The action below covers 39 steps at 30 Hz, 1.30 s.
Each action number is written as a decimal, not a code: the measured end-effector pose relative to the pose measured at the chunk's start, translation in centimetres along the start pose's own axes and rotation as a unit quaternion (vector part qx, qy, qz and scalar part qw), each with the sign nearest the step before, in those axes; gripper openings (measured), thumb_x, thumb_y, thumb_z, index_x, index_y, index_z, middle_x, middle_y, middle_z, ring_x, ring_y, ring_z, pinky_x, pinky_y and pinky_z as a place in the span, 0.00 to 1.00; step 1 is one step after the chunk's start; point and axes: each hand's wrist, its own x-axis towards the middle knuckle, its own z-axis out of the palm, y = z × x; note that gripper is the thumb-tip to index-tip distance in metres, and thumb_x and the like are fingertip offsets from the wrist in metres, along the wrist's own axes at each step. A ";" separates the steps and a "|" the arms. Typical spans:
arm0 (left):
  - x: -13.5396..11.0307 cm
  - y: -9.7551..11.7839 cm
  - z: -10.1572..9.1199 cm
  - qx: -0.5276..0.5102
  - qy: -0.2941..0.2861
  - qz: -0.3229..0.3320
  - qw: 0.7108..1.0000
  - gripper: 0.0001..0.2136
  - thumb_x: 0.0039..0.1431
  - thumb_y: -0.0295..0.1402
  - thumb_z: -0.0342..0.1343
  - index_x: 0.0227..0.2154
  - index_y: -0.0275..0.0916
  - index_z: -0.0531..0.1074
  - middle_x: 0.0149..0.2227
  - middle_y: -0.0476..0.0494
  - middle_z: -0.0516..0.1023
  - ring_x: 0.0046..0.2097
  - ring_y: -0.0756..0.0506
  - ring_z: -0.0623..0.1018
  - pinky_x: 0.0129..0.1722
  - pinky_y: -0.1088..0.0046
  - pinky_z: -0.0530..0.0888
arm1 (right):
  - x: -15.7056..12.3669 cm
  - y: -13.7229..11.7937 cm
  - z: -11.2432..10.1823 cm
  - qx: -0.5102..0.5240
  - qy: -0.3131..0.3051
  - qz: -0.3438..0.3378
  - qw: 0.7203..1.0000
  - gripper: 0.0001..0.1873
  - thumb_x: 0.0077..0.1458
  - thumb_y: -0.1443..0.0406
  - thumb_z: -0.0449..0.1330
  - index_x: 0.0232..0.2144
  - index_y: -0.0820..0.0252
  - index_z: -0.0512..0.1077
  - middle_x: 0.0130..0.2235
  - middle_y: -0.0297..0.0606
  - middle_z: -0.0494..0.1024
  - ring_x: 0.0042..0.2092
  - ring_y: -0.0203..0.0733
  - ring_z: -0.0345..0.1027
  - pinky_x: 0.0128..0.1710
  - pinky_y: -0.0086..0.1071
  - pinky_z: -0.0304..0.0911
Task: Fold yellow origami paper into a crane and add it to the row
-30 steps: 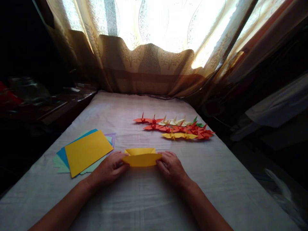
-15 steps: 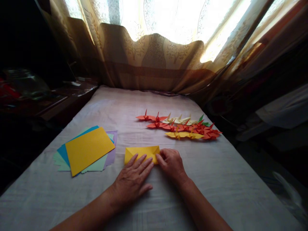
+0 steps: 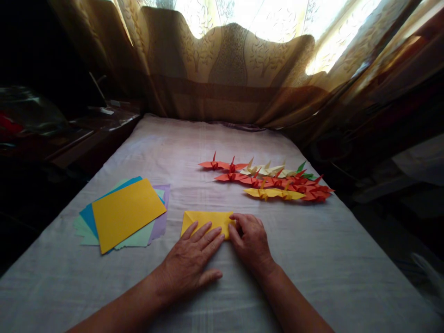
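Observation:
A yellow sheet of origami paper (image 3: 208, 217), folded into a flat rectangle with diagonal creases at its left end, lies on the cloth. Across its front half my left hand (image 3: 194, 254) rests flat, fingers spread and thumb out to the side. At the paper's right end my right hand (image 3: 251, 240) is closed, thumb and index finger pinching the edge. The right corner is partly hidden behind those fingers.
Left of my hands is a fanned stack of coloured paper, a yellow sheet (image 3: 128, 215) on top. Several folded cranes stand in rows at the back right, among them yellow cranes (image 3: 274, 193) and red ones. A patterned curtain (image 3: 229, 69) hangs beyond the cloth-covered surface (image 3: 166, 143).
My right thumb and index finger have shifted slightly at the paper's right end, now covering its corner. My left hand stays flat on the paper. The camera view has tilted down a little.

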 end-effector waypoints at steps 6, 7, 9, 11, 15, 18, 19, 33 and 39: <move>0.1 0.1 -0.3 -0.004 -0.013 -0.010 1.000 0.34 0.64 0.53 0.50 0.68 0.45 0.52 0.66 0.41 0.62 0.68 0.37 0.59 0.67 0.52 0.52 | 0.0 -0.1 -0.1 -0.001 -0.011 -0.003 1.000 0.07 0.58 0.68 0.55 0.32 0.57 0.73 0.31 0.37 0.78 0.37 0.43 0.70 0.43 0.36 0.56; 0.1 0.1 -0.3 -0.006 -0.012 -0.010 1.000 0.34 0.64 0.53 0.50 0.68 0.45 0.52 0.66 0.41 0.62 0.68 0.37 0.59 0.68 0.52 0.52 | 0.0 -0.2 -0.2 -0.005 -0.014 -0.001 1.000 0.07 0.58 0.68 0.55 0.32 0.57 0.73 0.31 0.37 0.78 0.37 0.43 0.69 0.43 0.36 0.56; 0.1 0.1 -0.3 -0.009 -0.012 -0.011 1.000 0.33 0.64 0.52 0.50 0.68 0.45 0.52 0.66 0.41 0.62 0.68 0.37 0.59 0.68 0.52 0.51 | 0.1 -0.2 -0.2 -0.012 -0.017 -0.001 1.000 0.07 0.58 0.68 0.55 0.30 0.56 0.73 0.31 0.36 0.78 0.37 0.43 0.69 0.42 0.36 0.55; 0.1 0.1 -0.2 -0.012 -0.011 -0.011 1.000 0.33 0.64 0.52 0.51 0.68 0.45 0.53 0.66 0.41 0.63 0.68 0.37 0.59 0.68 0.52 0.51 | 0.1 -0.3 -0.3 -0.018 -0.020 -0.002 1.000 0.08 0.58 0.68 0.56 0.29 0.56 0.73 0.30 0.36 0.78 0.36 0.43 0.68 0.42 0.36 0.55; 0.1 0.1 -0.1 -0.010 0.001 -0.012 1.000 0.33 0.63 0.52 0.52 0.67 0.45 0.55 0.66 0.41 0.63 0.68 0.37 0.59 0.68 0.52 0.51 | 0.2 -0.4 -0.3 -0.026 -0.027 0.001 0.999 0.08 0.58 0.68 0.56 0.28 0.56 0.73 0.31 0.36 0.78 0.36 0.43 0.67 0.42 0.36 0.55; 0.1 0.2 0.0 -0.005 0.006 -0.012 1.000 0.33 0.64 0.52 0.51 0.67 0.44 0.55 0.66 0.41 0.64 0.68 0.37 0.60 0.68 0.52 0.51 | 0.2 -0.4 -0.4 -0.026 -0.028 0.000 0.999 0.08 0.58 0.68 0.56 0.28 0.56 0.73 0.30 0.36 0.78 0.36 0.43 0.67 0.42 0.36 0.54; 0.1 0.2 0.0 -0.002 0.005 -0.013 1.000 0.33 0.64 0.52 0.51 0.67 0.44 0.55 0.66 0.41 0.64 0.68 0.37 0.60 0.68 0.52 0.51 | 0.2 -0.4 -0.4 -0.028 -0.027 -0.002 0.999 0.08 0.58 0.68 0.56 0.28 0.56 0.73 0.30 0.37 0.78 0.36 0.43 0.67 0.42 0.36 0.54; 0.2 0.2 0.0 0.023 -0.009 -0.019 1.000 0.31 0.64 0.51 0.51 0.66 0.42 0.57 0.67 0.42 0.61 0.68 0.36 0.59 0.68 0.53 0.50 | 0.4 -0.5 -1.2 -0.088 -0.048 -0.023 0.995 0.06 0.56 0.67 0.59 0.27 0.56 0.71 0.28 0.35 0.74 0.38 0.44 0.63 0.44 0.37 0.52; 0.2 0.1 0.2 0.043 -0.012 -0.018 0.999 0.32 0.64 0.52 0.50 0.67 0.43 0.55 0.67 0.44 0.62 0.68 0.37 0.60 0.68 0.54 0.50 | 0.2 -0.6 -1.2 -0.058 -0.054 -0.018 0.997 0.04 0.52 0.64 0.62 0.31 0.57 0.71 0.38 0.39 0.74 0.48 0.48 0.63 0.51 0.40 0.54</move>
